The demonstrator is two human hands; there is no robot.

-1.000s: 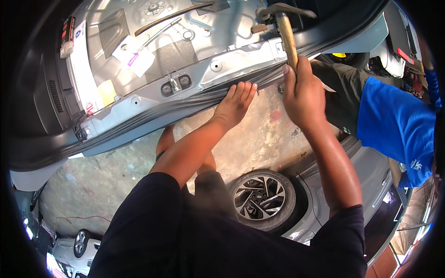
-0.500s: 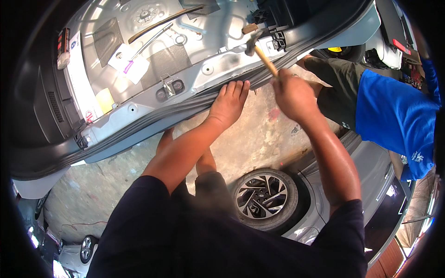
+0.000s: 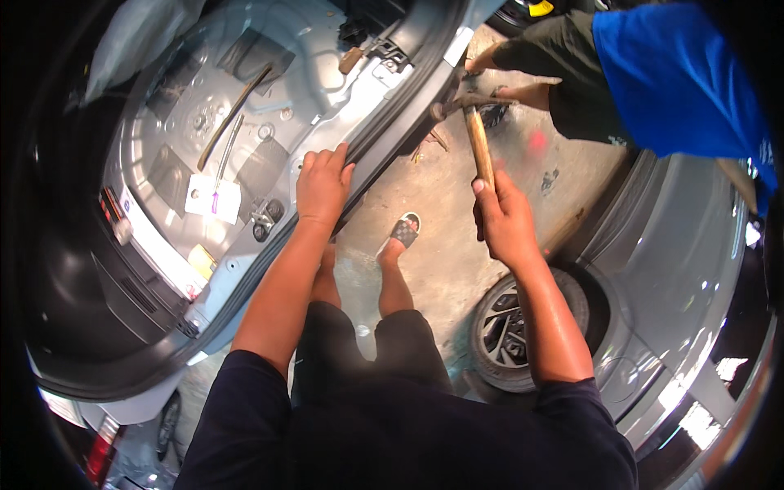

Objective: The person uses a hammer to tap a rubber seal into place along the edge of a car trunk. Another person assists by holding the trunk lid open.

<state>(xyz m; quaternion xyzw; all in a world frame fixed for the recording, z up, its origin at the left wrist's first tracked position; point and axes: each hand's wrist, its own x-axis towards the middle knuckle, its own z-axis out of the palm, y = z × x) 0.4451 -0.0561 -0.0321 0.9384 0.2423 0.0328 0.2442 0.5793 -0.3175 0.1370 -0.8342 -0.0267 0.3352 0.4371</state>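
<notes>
Concrete floor [image 3: 445, 269] is showing beside an open car trunk [image 3: 314, 53]. Right hand [image 3: 508, 219] is gripping a wooden-handled hammer [image 3: 478, 140], fingers clamping round the handle; the hammer is pointing up near the car's rear edge [image 3: 420, 124], contact unclear. Left hand [image 3: 322, 188] is resting on the trunk sill [image 3: 355, 110], fingers lying together, can't tell if gripping. Co-worker in blue shirt [image 3: 682, 77] is showing upper right.

Bright light falls on a stained floor [image 3: 441, 269] beside a grey car [image 3: 682, 261].
</notes>
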